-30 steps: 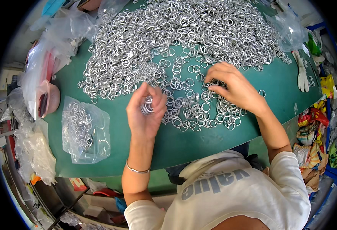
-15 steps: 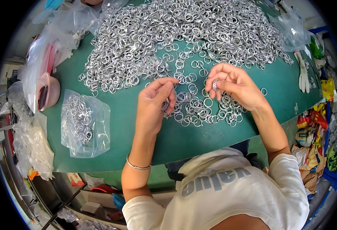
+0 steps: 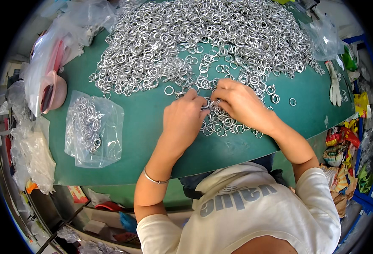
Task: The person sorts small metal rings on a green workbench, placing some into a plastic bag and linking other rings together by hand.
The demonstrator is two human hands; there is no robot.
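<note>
Both hands are close together over loose silver metal rings (image 3: pixel 220 126) near the middle of the green table. My left hand (image 3: pixel 183 118), a bangle on its forearm, has its fingers curled down, closed on rings at the fingertips. Facing it, my right hand (image 3: pixel 242 103) is closed too, its bent fingers gripping rings beside the left fingertips. How many rings each hand has is hidden under the fingers. Beyond the hands spreads a large heap of the same rings (image 3: pixel 220 29). To the left lies a clear plastic bag (image 3: pixel 112 146) with a batch of rings inside.
A pink container (image 3: pixel 58 95) with a dark object in it stands at the table's left edge, by plastic sheeting (image 3: pixel 42 72). At the right edge lie a white glove (image 3: pixel 335 86) and a crumpled clear bag (image 3: pixel 324 40). One stray ring (image 3: pixel 292 101) sits right of my hand.
My hands have come together and lowered into the near rings, palms turned down. Before, they were apart and raised, with rings in the fingers. Some rings now lie differently around the right hand.
</note>
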